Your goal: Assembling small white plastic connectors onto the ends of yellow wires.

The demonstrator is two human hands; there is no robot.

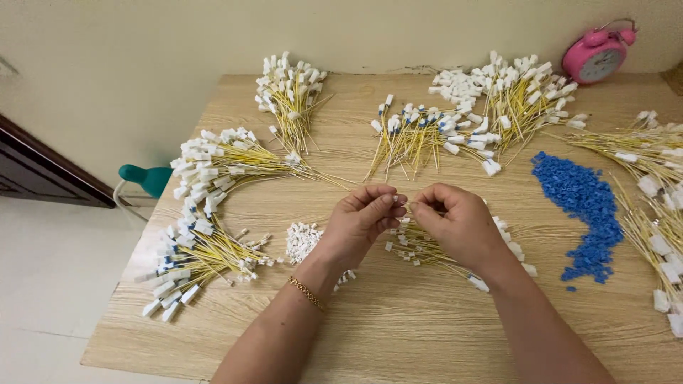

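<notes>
Far out to the left of the fingers, near the tabletop (398, 334) edge, lies a fan of thin yellow wires with white plugs (186, 264), some marked with blue, and above it a second curved fan (217, 162) of the same kind; a teal object (146, 178) shows past the tabletop's left edge. Up and left of the fingers stands a third bunch (290, 96), wires pointing toward the person. Just left of the left wrist sits a small heap of loose white plugs (302, 240). The left hand (359, 220), a gold bracelet (306, 292) on its wrist, has thumb and forefinger pinched together at its right tip, and the right hand (459, 224) meets it there, its fingers curled and closed the same way; between the 2 pinches a thin yellow wire (408, 205) seems to be gripped, though it is too small to tell its ends. Directly below and behind the fingers lies the working bundle (420, 249): slim yellow strands, each ending in a small white rectangular plug, spread flat on the tabletop and partly hidden by the right hand. Above the fingers lies a bunch with blue-and-white ends (413, 131), and right of it a bigger bunch with white plugs (519, 96). Right of the right hand a curved drift of small blue pieces (583, 206) runs down the tabletop, then more yellow wires (654, 192) at the right edge. A pink alarm clock (597, 55) stands at the far right corner.
</notes>
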